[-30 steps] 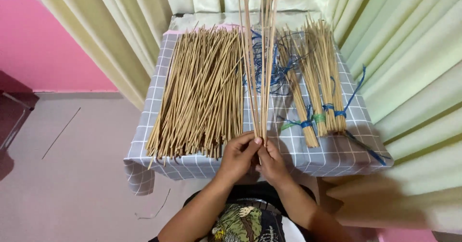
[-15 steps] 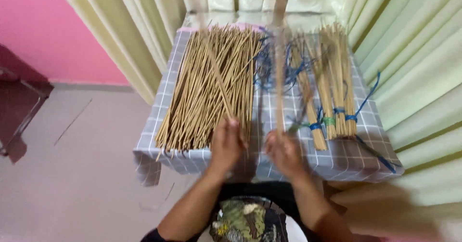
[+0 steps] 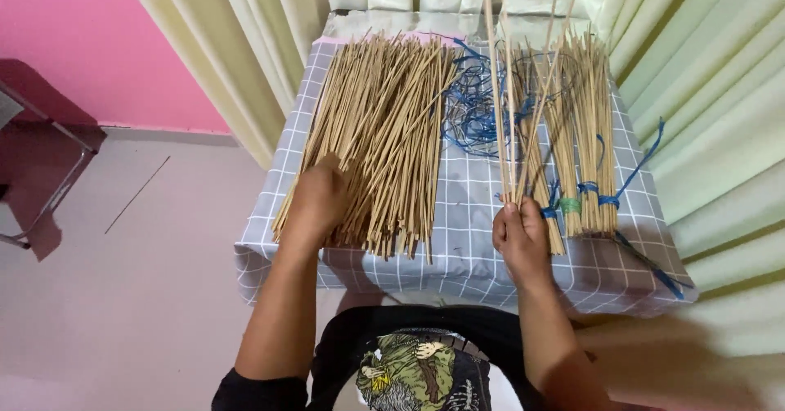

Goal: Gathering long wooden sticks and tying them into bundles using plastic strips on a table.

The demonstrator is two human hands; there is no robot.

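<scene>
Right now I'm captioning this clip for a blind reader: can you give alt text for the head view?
The right hand holds a few thin sticks upright while the left hand rests on a loose stick pile on a grey checked cloth. Bundles tied with blue string lie at the right; pale curtains hang behind.

Tan sticks (image 3: 376,133), grey white-checked cloth (image 3: 466,239), blue string (image 3: 470,104), pink wall (image 3: 74,43)

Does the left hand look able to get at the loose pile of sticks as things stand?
Probably yes: the left hand already rests on the loose pile of sticks, with nothing over it; the right hand holds a few sticks apart.
</scene>
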